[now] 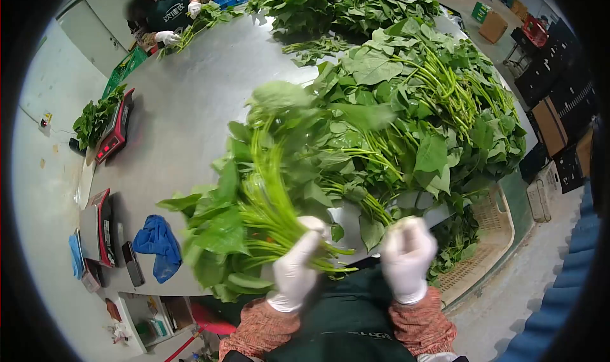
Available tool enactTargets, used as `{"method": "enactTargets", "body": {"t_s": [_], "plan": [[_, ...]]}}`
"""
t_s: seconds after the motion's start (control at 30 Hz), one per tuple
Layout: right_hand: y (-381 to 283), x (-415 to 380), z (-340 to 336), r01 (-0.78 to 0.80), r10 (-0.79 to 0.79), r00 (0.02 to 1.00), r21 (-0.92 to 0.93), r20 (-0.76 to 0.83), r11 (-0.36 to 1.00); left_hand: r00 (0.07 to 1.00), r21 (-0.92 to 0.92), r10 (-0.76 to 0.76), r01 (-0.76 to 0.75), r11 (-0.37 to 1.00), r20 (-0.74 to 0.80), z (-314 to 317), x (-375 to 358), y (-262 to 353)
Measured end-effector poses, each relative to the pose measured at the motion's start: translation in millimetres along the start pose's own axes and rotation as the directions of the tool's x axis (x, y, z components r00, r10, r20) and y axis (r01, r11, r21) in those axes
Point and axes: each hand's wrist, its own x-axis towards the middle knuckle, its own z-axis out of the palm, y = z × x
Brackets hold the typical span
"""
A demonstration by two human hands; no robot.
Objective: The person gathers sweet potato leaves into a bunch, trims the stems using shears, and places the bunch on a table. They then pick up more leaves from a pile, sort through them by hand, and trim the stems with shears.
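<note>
My left hand [296,267], in a white glove, is closed around the stems of a large bunch of leafy greens [264,200]. Its broad leaves spread to the left and upward, and the cut stem ends poke out past my fingers on the right. My right hand [408,255], also gloved in white, has its fingers drawn together in a pinch. It is slightly blurred, and what it holds, if anything, I cannot make out. Just beyond it lie the stems of a big pile of the same greens [438,101] on the metal table [184,89].
A red scale with greens on it [115,130], a second scale [98,225], a dark phone-like object [133,263] and a blue cloth [157,244] line the left side. A beige crate [492,235] stands at right. Across the table a co-worker [166,9] handles greens.
</note>
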Motion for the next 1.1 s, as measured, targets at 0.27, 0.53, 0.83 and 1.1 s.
{"method": "enactTargets", "body": {"t_s": [0.27, 0.53, 0.83, 1.1], "plan": [[24.0, 19.0, -45.2, -0.409, 0.358, 0.911, 0.565, 0.204, 0.717, 0.996, -0.241, 0.082, -0.088, 0.966, -0.035, -11.3, 6.1, 31.0], [40.8, 68.3, 9.3, 0.225, -0.156, 0.972, -0.512, 0.175, 0.829, 0.973, -0.075, 0.198, -0.207, 0.975, -0.119, -12.0, 3.1, 36.2], [66.1, 59.8, 18.2, -0.109, 0.105, 0.988, 0.033, 0.112, 0.993, 0.981, -0.267, 0.183, -0.192, 0.944, -0.058, -28.1, 21.4, 18.3], [39.5, 55.1, -2.5, -0.642, 0.511, 0.75, 0.648, 0.42, 0.41, 0.966, -0.499, -0.102, -0.032, 0.866, -0.239, -34.4, 28.9, 5.8]]}}
